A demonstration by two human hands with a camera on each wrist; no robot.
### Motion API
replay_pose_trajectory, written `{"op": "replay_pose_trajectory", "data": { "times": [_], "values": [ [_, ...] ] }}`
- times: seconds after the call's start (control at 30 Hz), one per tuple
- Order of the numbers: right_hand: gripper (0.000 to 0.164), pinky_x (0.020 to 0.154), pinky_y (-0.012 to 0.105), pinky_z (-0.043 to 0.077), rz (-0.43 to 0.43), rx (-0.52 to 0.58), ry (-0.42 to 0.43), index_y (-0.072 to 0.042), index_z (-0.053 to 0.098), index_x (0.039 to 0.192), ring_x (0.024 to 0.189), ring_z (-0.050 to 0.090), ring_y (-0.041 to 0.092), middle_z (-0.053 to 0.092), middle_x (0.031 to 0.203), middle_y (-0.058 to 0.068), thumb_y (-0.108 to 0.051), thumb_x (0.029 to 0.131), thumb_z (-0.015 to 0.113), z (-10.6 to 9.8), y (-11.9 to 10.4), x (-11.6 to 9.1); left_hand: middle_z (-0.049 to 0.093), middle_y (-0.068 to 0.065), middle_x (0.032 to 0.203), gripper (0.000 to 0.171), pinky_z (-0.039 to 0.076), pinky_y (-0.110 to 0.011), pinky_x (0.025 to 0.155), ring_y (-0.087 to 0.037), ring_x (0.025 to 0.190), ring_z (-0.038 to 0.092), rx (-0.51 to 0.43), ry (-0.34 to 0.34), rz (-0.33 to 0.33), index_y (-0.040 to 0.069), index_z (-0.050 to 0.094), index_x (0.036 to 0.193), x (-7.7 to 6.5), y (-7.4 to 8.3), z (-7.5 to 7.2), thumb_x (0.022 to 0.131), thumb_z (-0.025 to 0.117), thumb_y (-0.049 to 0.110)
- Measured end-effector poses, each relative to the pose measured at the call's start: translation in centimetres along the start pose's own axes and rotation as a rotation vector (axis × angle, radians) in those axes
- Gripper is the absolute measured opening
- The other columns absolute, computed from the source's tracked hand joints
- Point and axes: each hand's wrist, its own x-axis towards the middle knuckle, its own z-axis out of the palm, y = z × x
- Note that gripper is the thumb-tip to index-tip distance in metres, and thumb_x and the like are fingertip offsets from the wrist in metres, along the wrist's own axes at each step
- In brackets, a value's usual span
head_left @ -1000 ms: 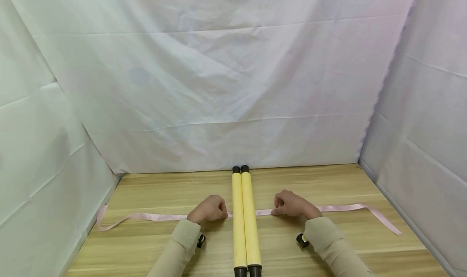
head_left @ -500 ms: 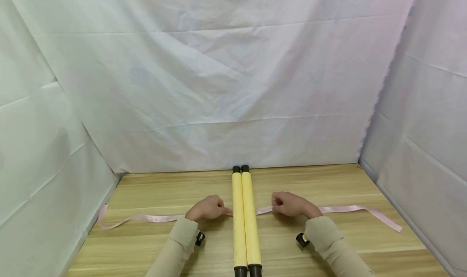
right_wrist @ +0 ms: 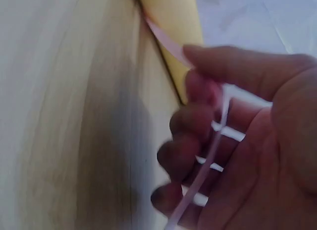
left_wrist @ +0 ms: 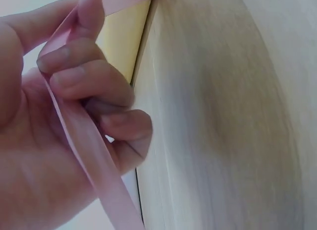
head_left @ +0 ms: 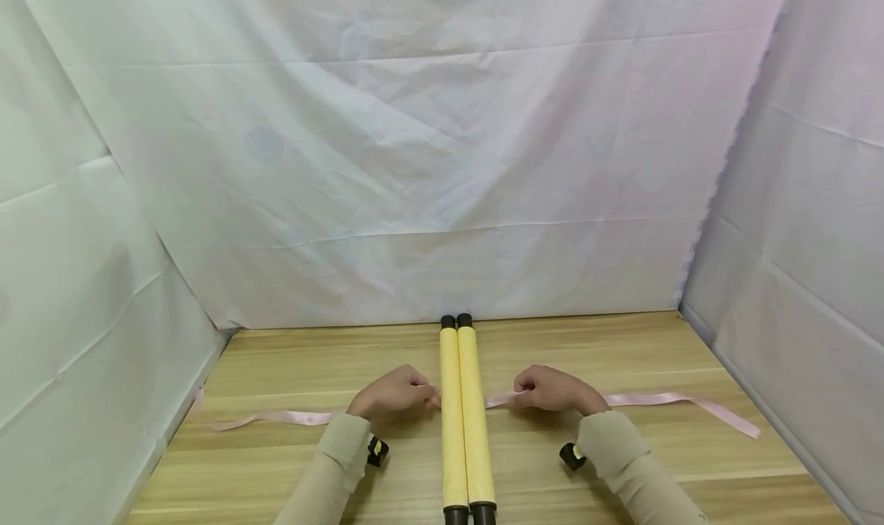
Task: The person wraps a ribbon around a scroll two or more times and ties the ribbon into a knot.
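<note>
Two yellow rolls with black ends lie side by side, pointing away from me. A pink ribbon runs crosswise beneath them and out to both sides. Just left of the rolls, my left hand pinches the ribbon; in the left wrist view the ribbon passes through its curled fingers and across the palm. On the other side my right hand pinches the ribbon between thumb and forefinger, and in the right wrist view the ribbon slants up from the foot of a yellow roll.
The wooden table reaches back to a white cloth, with more white cloth on both sides. A small black device shows at each wrist, the left one and the right one.
My left hand has tugged the ribbon, and its far left end has slid inward. The right hand has lifted the ribbon slightly beside the rolls. The rolls have stayed in place.
</note>
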Motion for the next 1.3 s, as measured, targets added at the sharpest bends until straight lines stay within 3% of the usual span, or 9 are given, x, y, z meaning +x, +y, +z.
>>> {"op": "replay_pose_trajectory", "data": {
  "times": [0.13,0.33,0.53,0.63,0.77,0.93,1.07,1.3],
  "values": [
    [0.033,0.047,0.02,0.03,-0.044,0.075,0.017,-0.011,0.047,0.061,0.047,0.033,0.003,0.038,0.055,-0.009,-0.018,0.09,0.061,-0.1,-0.3,0.2,0.039,0.005,0.052,0.041,0.024,-0.025,0.045,-0.008,0.045,0.024,-0.068,0.004,0.026,-0.005,0.067,0.072,0.3,0.2,0.0,0.095,0.055,0.027],
    [0.03,0.051,0.023,0.038,-0.007,0.235,0.026,-0.003,0.056,0.071,0.052,0.043,0.008,0.055,0.061,0.014,-0.024,0.093,0.059,0.0,-0.8,0.2,0.035,0.007,0.055,0.045,0.029,-0.026,0.05,-0.009,0.048,0.026,-0.139,-0.012,0.035,-0.004,0.07,0.08,0.8,0.1,-0.1,0.094,0.054,0.036],
    [0.039,0.066,0.041,0.05,-0.022,0.406,0.037,0.001,0.056,0.072,0.065,0.055,0.037,0.057,0.067,0.023,-0.033,0.092,0.06,-0.1,-1.3,0.4,0.041,0.006,0.061,0.043,0.034,-0.029,0.057,-0.011,0.054,0.033,-0.216,-0.013,0.044,-0.001,0.071,0.086,1.0,0.3,0.0,0.094,0.055,0.038],
    [0.038,0.07,0.047,0.051,-0.052,0.442,0.06,0.001,0.057,0.072,0.072,0.056,0.046,0.059,0.071,0.027,-0.032,0.092,0.06,-0.2,-1.6,0.7,0.053,0.003,0.07,0.039,0.037,-0.033,0.063,-0.012,0.061,0.039,-0.246,-0.012,0.054,0.003,0.071,0.088,1.2,0.6,0.1,0.094,0.054,0.037],
    [0.031,0.073,0.05,0.053,-0.051,0.41,0.095,-0.004,0.062,0.077,0.075,0.061,0.039,0.065,0.081,0.026,-0.03,0.093,0.059,-0.3,-1.9,1.1,0.06,-0.006,0.082,0.039,0.041,-0.035,0.07,-0.017,0.075,0.048,-0.282,-0.024,0.091,-0.002,0.065,0.086,1.6,1.1,0.5,0.097,0.051,0.033],
    [0.032,0.079,0.057,0.051,-0.054,0.419,0.119,0.001,0.067,0.091,0.079,0.065,0.029,0.068,0.092,0.025,-0.029,0.094,0.057,-0.4,-2.5,1.3,0.042,-0.009,0.067,0.041,0.035,-0.034,0.063,-0.021,0.064,0.041,-0.368,-0.052,0.12,-0.008,0.054,0.086,2.0,1.8,0.8,0.098,0.05,0.031],
    [0.033,0.078,0.062,0.048,-0.083,0.424,0.141,0.002,0.068,0.096,0.078,0.064,0.027,0.065,0.093,0.03,-0.028,0.094,0.056,-0.5,-3.0,1.4,0.047,-0.004,0.069,0.036,0.036,-0.032,0.062,-0.016,0.062,0.042,-0.418,-0.044,0.106,-0.004,0.059,0.091,2.4,2.5,0.7,0.097,0.051,0.031],
    [0.027,0.074,0.061,0.049,-0.121,0.416,0.148,-0.009,0.072,0.098,0.078,0.065,0.026,0.067,0.094,0.029,-0.03,0.094,0.056,-0.4,-3.7,1.8,0.056,-0.002,0.081,0.03,0.041,-0.027,0.062,-0.011,0.068,0.05,-0.559,-0.017,0.06,0.0,0.065,0.105,3.2,3.0,0.8,0.096,0.052,0.025]
  ]
}}
